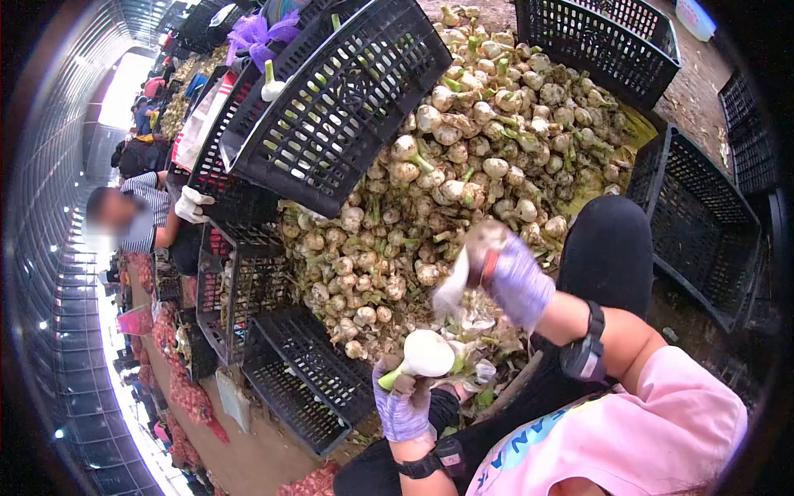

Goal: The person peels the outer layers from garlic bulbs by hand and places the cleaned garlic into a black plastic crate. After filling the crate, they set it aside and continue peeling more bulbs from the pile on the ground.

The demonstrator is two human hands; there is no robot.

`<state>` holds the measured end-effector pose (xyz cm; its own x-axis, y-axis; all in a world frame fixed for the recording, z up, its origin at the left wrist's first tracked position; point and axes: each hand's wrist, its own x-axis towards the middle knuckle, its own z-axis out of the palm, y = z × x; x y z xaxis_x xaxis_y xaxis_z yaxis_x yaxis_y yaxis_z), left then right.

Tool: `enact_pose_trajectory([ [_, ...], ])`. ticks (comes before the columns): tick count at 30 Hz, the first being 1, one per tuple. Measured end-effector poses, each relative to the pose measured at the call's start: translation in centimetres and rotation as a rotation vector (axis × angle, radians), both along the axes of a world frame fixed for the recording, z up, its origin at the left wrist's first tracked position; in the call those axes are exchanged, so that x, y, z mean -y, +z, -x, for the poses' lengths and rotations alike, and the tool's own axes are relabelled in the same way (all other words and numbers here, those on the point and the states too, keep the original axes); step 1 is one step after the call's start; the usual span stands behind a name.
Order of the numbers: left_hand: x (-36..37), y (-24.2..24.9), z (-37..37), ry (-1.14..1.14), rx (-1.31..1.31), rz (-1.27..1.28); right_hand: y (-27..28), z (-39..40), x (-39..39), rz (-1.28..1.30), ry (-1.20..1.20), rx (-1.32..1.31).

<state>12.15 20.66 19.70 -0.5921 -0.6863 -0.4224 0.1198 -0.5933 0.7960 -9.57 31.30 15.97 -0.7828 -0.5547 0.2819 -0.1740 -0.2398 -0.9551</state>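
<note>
My left hand (pixel 403 403), in a soiled purple-and-white glove, is closed around a garlic bulb (pixel 428 355) with smooth white skin and a short green stem. To its upper right my right hand (pixel 514 277), gloved alike, is smeared by motion. Its fingers are curled round something with a red-orange edge, which I cannot make out. A blurred whitish strip (pixel 452 291) hangs at those fingers. Both hands are in front of a big heap of unpeeled garlic bulbs (pixel 463 165). Loose garlic skins and green scraps (pixel 484 364) lie between the hands, near my legs.
Black plastic crates surround the heap: a tilted one (pixel 339 107) at upper left, others at upper right (pixel 608 45), right (pixel 699 223) and lower left (pixel 306 372). Another person (pixel 145 211) works at the left. Red mesh sacks (pixel 186 380) line the ground beyond.
</note>
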Motion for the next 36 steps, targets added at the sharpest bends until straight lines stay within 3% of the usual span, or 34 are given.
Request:
enact_pose_trajectory([
  [1,0.1,-0.1,0.1,-0.003,0.001,0.002,0.3,0.2,-0.3,0.282,0.113,0.879],
  [2,0.3,-0.5,0.2,0.019,-0.038,0.052,-0.2,-0.1,0.0,0.286,0.111,0.877],
  [4,0.8,-0.3,0.9,0.005,-0.101,0.078,-1.2,-1.0,0.8,0.133,0.016,0.535],
  [7,2.4,1.7,3.5,0.0,-0.104,0.188,-0.8,-2.2,0.2,-0.645,0.469,-0.134],
  [9,4.8,4.9,6.3,-0.086,-0.093,0.353,-1.3,-3.9,0.1,-0.705,0.652,-0.268],
  [11,10.0,5.9,8.5,-0.041,0.005,1.116,-0.1,-4.6,0.2,-0.828,0.831,-0.288],
  [13,14.7,10.5,10.7,0.141,-0.54,0.249,0.1,-4.7,0.1,-0.792,0.822,-0.331],
  [15,15.0,15.0,15.3,0.043,-0.713,0.217,-0.1,-4.5,0.4,-0.849,0.84,-0.35],
  [16,15.2,14.4,16.3,0.04,-0.709,0.208,0.0,-4.1,0.4,-0.853,0.826,-0.346],
  [18,15.3,12.2,17.8,0.004,-0.512,0.578,0.2,-3.3,0.4,-0.858,0.811,-0.302],
  [20,13.2,7.7,18.6,-0.172,-0.134,0.742,0.2,-2.6,0.6,-0.864,0.799,-0.252],
  [22,12.9,-0.1,17.4,-0.379,0.35,0.638,0.0,-2.0,0.7,-0.901,0.768,-0.125],
  [24,13.1,-10.5,14.5,-0.772,0.801,0.816,-1.1,-1.7,1.0,-0.912,0.76,-0.118],
  [25,12.0,-13.3,14.1,-0.893,0.866,0.8,-1.7,-1.6,1.1,-0.914,0.75,-0.124],
  [27,11.1,-21.2,12.0,-1.004,1.038,1.033,-2.4,-1.3,1.3,-0.922,0.742,-0.128],
  [31,10.4,-24.1,11.1,-0.915,1.111,1.247,-2.5,-0.9,1.2,-0.931,0.773,-0.088],
  [33,11.6,-24.1,9.8,-0.699,0.919,0.939,-1.3,-0.8,1.2,-0.947,0.712,-0.116],
  [34,10.2,-19.9,10.7,-0.498,0.723,0.765,-1.5,-1.0,1.3,-0.949,0.733,-0.132],
  [35,10.1,-18.8,9.7,-0.397,0.647,0.735,-1.4,-1.1,1.2,-0.942,0.731,-0.139],
  [36,9.0,-15.3,9.6,-0.311,0.493,0.459,-1.2,-1.2,1.1,-0.906,0.722,-0.057],
])
